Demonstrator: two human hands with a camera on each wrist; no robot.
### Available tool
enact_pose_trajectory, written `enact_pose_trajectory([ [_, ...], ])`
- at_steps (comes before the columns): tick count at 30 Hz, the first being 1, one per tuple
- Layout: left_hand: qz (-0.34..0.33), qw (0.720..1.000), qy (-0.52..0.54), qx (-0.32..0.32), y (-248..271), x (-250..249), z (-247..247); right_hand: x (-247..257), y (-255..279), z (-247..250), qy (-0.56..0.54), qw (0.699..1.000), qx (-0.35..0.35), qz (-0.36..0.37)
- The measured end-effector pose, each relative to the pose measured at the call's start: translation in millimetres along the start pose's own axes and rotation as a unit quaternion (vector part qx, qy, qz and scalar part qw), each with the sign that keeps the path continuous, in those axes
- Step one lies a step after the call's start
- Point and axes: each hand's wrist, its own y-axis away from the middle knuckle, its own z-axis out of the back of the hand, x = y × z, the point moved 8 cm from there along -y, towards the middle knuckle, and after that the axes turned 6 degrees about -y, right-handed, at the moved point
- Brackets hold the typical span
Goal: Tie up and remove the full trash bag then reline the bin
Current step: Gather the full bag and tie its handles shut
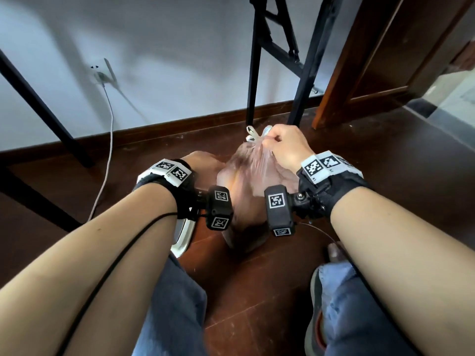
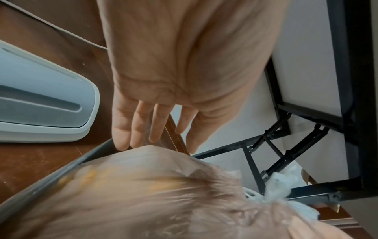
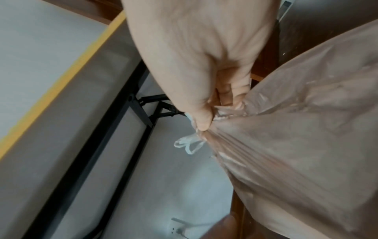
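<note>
A full, translucent pinkish trash bag (image 1: pixel 246 181) hangs in front of my knees, blurred in both wrist views. Its neck is gathered, with whitish tied ends (image 1: pixel 253 134) sticking up. My right hand (image 1: pixel 279 142) grips the bag's neck (image 3: pixel 223 129) in a fist, thumb pressed on the gathered plastic, tied ends (image 3: pixel 190 145) just beyond. My left hand (image 1: pixel 203 163) is at the bag's left side with fingers (image 2: pixel 141 129) straight, their tips at the bag's (image 2: pixel 163 194) upper edge. A dark grey bin rim (image 2: pixel 51 174) shows under the bag.
A white and grey bin lid (image 2: pixel 40 105) lies on the wooden floor to the left, its edge (image 1: pixel 183 237) showing under my left wrist. Black table legs (image 1: pixel 253 73) stand just behind the bag. A white cable (image 1: pixel 109 140) hangs from the wall socket. Door frame (image 1: pixel 341 73) at right.
</note>
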Motion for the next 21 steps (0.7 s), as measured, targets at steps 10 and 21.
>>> enact_pose_trajectory([
  [10,-0.004,0.997,0.065,-0.032,13,-40,-4,26,-19,89,-0.079,0.983,-0.163,-0.004],
  [21,-0.067,0.993,0.096,0.004,6,-122,-65,2,-25,191,-0.079,0.952,-0.295,0.007],
])
